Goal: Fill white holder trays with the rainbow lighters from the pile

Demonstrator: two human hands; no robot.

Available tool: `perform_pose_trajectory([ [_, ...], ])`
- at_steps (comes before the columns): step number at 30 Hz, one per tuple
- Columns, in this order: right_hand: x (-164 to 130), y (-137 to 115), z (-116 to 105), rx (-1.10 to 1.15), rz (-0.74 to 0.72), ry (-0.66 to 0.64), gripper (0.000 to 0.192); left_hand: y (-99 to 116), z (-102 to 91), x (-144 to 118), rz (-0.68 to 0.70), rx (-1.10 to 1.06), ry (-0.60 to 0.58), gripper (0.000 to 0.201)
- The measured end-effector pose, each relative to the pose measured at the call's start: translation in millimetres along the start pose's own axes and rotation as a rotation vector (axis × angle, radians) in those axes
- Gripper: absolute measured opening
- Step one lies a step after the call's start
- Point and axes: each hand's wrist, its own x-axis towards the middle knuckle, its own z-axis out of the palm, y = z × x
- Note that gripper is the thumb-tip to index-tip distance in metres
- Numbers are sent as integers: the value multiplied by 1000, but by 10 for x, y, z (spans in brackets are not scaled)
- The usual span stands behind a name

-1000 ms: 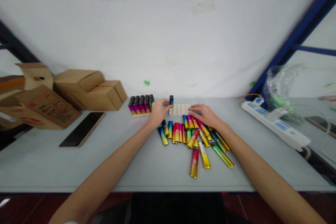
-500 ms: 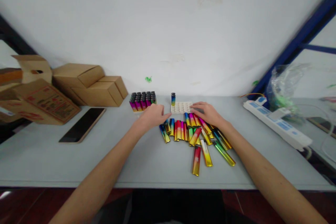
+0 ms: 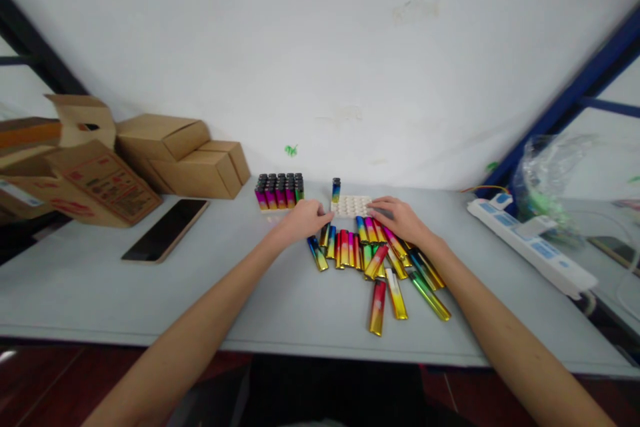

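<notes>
white wall behind grey counter (image 3: 150, 293). left hand (image 3: 303, 219) fingers loosely together, on nearest lighter (image 3: 324, 236) in lighters pile (image 3: 380, 260), long axis pointing away. right hand (image 3: 400, 217) flat, fingers spread, on tray (image 3: 351, 205).

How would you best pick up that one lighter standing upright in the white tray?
Probably pinch the upright lighter by its dark top, coming straight down from above. It stands alone at the white tray corner, so nothing crowds its sides.
</notes>
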Motion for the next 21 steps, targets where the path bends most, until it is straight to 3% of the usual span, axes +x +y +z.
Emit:
perform_pose_trajectory([
  [3, 2, 8, 7, 5, -4, 3, 34, 67, -40, 16, 67, -233, 55, 33],
  [7, 3, -11, 3, 8, -2, 5, 34, 228, -64, -12, 100, -748, 15, 32],
  [10, 3, -30, -2, 7, 0, -1, 34, 347, -59, -54, 97, -970, 29, 34],
  [15, 5, -35, -1, 20, -8, 8, 33, 420, -15, -81, 71, -1074, 102, 40],
  [21, 3, -14, 5, 19, -21, 12, 33, 403, 5, -79, 70, -850, 204, 42],
])
